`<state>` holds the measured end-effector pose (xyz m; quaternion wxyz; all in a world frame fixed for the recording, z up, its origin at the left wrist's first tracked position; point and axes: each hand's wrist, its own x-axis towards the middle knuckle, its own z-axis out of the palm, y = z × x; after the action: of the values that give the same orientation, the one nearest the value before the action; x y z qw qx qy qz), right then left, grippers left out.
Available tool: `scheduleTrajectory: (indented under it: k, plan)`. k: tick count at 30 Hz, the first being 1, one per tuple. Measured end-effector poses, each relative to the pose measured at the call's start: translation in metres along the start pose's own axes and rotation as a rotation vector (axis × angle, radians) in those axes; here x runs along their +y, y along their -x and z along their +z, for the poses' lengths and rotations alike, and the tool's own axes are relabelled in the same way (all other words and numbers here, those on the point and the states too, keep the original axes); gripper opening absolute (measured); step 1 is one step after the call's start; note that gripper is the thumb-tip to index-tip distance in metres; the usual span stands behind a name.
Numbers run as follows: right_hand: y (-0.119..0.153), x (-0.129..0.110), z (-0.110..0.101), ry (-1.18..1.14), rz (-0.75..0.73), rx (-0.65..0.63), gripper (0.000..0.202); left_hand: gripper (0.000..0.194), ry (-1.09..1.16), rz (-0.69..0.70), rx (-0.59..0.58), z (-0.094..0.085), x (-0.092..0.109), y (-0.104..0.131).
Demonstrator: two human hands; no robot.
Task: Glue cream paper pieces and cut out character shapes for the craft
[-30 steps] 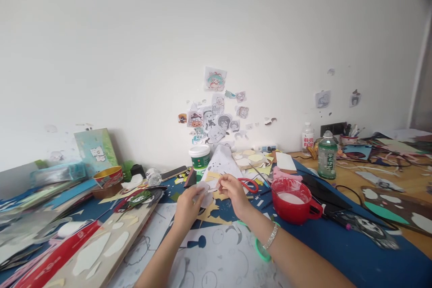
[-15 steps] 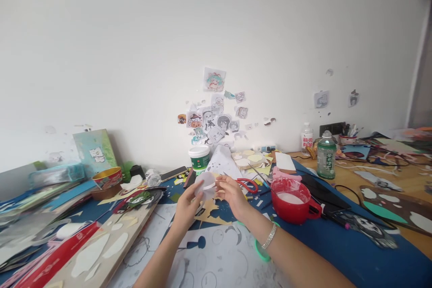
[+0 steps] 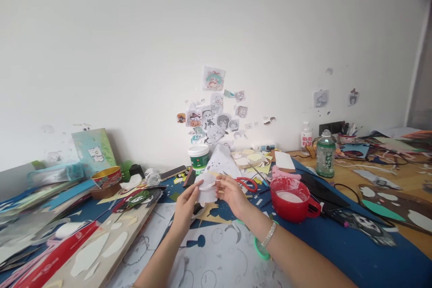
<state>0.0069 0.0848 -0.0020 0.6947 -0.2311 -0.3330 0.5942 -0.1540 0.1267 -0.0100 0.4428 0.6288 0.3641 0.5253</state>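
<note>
A small piece of thin white paper (image 3: 205, 193) is raised over the cluttered desk. My left hand (image 3: 186, 202) pinches its left side between thumb and fingers. At the opposite edge, my right hand (image 3: 232, 194) grips the paper with bent fingertips; a bracelet circles that wrist. Scissors with red handles (image 3: 248, 184) lie just behind my right hand. Below both hands spreads a sheet with pencil outlines and cut-out holes (image 3: 219, 252). Scissors with green handles (image 3: 262, 250) are partly covered by my right forearm.
To the right stand a red mug with white contents (image 3: 290, 199) and a green-labelled bottle (image 3: 326, 155). A white and green tub (image 3: 199, 157) is by the wall. On the left lie a board with white cut-outs (image 3: 111, 238) and stacked sheets (image 3: 43, 202).
The paper between my hands has turned, and more of its lower part shows, hanging down. Both hands keep nearly the same place and hold.
</note>
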Motion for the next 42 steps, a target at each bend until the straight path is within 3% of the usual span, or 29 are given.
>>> scheduleTrajectory:
  k: [5,14,18,22,25,27,29,32,37,39,42]
  plan:
    - [-0.001,0.0,0.0,0.079,0.01,0.072,0.03,0.054,0.079,0.003,0.02,-0.001,-0.002,0.0]
    - [-0.003,0.002,-0.002,0.266,-0.016,0.06,0.027,0.051,-0.097,0.016,0.094,0.002,0.003,0.003]
    - [-0.004,0.006,-0.004,0.544,-0.154,0.057,0.022,0.044,-0.227,0.063,0.13,0.003,0.005,0.003]
    - [-0.001,0.011,-0.005,0.896,-0.349,0.041,0.032,0.041,-0.313,0.108,0.117,0.001,0.002,0.002]
    - [-0.003,0.016,-0.01,1.036,-0.466,0.11,0.037,0.041,-0.329,0.13,0.115,-0.001,0.0,0.002]
    - [-0.008,0.02,-0.016,0.989,-0.425,0.124,0.039,0.042,-0.308,0.138,0.098,0.0,0.001,0.003]
    - [-0.015,0.025,-0.021,0.837,-0.321,0.058,0.039,0.043,-0.242,0.139,0.053,0.002,0.003,0.005]
    - [-0.02,0.028,-0.024,0.637,-0.219,-0.019,0.025,0.056,-0.101,0.134,-0.026,0.008,0.006,0.006]
    - [-0.017,0.02,-0.02,0.628,-0.23,0.051,0.015,0.078,-0.128,0.083,-0.016,0.009,0.002,0.002]
    - [-0.017,0.018,-0.021,0.676,-0.282,0.086,0.012,0.07,-0.21,0.057,0.003,0.007,-0.001,-0.001]
    - [-0.019,0.02,-0.027,0.803,-0.352,0.118,0.005,0.049,-0.255,-0.044,-0.072,0.004,-0.005,-0.002]
